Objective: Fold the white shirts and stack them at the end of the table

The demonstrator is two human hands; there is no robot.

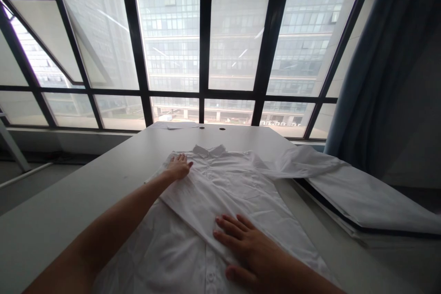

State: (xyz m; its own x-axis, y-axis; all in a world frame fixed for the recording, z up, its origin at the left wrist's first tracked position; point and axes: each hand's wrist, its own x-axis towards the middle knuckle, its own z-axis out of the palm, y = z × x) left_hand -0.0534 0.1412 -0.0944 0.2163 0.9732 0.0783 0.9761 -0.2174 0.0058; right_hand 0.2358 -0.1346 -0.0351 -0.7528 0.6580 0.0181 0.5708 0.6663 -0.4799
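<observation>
Touching one white shirt [234,188] — left hand [179,167] high, right hand [250,250] low

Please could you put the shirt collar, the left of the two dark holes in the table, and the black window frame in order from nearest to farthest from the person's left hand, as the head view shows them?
1. The shirt collar: just right of the left hand.
2. The left dark hole: near the far edge of the white table.
3. The black window frame: beyond the table.
</observation>
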